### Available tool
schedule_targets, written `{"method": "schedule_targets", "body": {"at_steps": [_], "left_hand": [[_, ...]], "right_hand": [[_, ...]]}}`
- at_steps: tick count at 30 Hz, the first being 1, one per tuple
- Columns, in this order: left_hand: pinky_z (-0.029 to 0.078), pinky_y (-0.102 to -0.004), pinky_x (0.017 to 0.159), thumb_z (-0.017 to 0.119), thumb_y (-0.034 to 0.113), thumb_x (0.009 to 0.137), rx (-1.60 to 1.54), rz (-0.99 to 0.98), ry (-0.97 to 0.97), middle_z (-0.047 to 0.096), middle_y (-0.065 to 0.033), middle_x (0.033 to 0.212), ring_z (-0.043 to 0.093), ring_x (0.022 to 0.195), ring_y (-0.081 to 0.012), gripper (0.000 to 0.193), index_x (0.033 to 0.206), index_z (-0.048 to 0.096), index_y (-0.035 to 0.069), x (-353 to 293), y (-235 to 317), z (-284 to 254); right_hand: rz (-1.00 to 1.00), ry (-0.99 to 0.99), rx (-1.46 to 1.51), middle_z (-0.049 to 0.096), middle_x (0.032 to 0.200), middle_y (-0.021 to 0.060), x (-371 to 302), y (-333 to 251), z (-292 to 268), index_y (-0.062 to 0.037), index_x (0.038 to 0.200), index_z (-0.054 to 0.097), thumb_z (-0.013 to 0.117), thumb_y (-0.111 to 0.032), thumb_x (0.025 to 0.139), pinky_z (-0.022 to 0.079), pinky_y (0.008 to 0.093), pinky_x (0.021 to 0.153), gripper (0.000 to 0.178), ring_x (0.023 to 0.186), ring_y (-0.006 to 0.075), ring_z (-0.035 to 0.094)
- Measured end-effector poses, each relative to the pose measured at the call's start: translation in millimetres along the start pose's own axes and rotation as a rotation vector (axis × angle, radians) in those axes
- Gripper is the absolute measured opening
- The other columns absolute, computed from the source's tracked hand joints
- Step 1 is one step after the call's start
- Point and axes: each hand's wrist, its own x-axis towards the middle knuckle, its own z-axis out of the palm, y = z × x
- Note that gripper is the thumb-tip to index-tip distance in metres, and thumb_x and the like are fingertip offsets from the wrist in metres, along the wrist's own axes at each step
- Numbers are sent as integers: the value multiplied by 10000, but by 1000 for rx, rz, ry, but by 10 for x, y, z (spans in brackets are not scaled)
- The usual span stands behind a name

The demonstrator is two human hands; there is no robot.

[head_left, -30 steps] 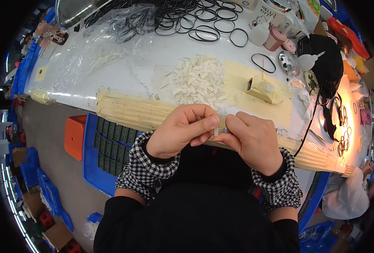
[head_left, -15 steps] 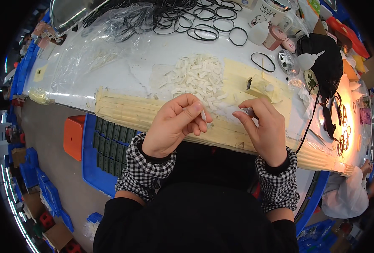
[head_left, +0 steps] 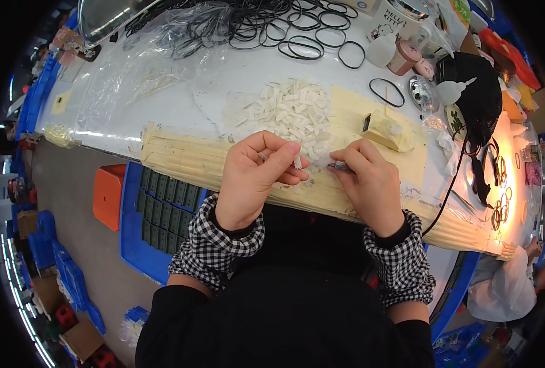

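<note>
My left hand (head_left: 252, 175) is closed, with a small white strip (head_left: 297, 162) pinched between thumb and fingers. To its right, my right hand (head_left: 374, 187) grips a small grey pointed metal tool (head_left: 338, 165); most of the tool is hidden by the fingers, so its kind is unclear. The tool's tip points toward the left hand, a short gap from the strip. Just beyond both hands lies a loose pile of white strips (head_left: 291, 110) on the white table. A block wrapped in yellow tape (head_left: 388, 130) sits beyond the right hand.
Yellow tape covers the table's front edge (head_left: 186, 156). Black rubber bands (head_left: 304, 47) and clear plastic film (head_left: 162, 58) lie at the back. Squeeze bottles (head_left: 450, 92), a black bag (head_left: 478, 98) and a lit lamp area stand right. A blue crate (head_left: 128, 239) of dark parts is below left.
My right hand has moved left, closer to the left hand, and its fingers have closed in. The grey tool's tip now shows more plainly. My left hand has shifted slightly right.
</note>
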Motion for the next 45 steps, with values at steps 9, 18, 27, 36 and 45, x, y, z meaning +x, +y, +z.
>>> {"method": "schedule_targets", "body": {"at_steps": [9,18,27,36,45], "left_hand": [[508,-201,595,613,137,919,15,25,-11,666,-92,799,638,651,-109,127,913,593,11,-11,-5,53],[438,-183,627,529,189,976,-372,-110,-311,630,-39,866,547,696,-61,180,959,576,16,33,-134,32],[500,-215,699,461,216,1004,-356,-91,-142,627,-62,916,593,790,-97,229,1066,561,19,53,-83,-58],[457,-230,670,467,203,996,-398,-64,-131,591,-47,894,551,786,-111,226,1045,568,7,20,-92,-67],[370,-193,553,485,187,983,-332,-20,-115,551,-42,863,483,692,-88,198,1027,548,4,2,-82,-30]], "right_hand": [[6,57,55,560,827,62,37,-24,-9,-57,911,603,718,-98,754,487,318,563,199,670,221,617],[-267,182,203,579,817,34,-63,-327,-65,-126,1115,677,770,-49,700,460,263,480,433,554,127,555],[67,166,25,586,840,39,-76,55,-90,-77,1002,680,713,-20,713,474,300,546,297,633,199,603],[-49,-4,-53,585,835,11,-32,17,-12,-105,934,668,698,-24,676,493,311,575,272,687,207,627],[-171,-36,-291,570,826,30,-113,3,-170,-72,944,632,637,-42,721,481,300,540,226,658,188,618]]}}
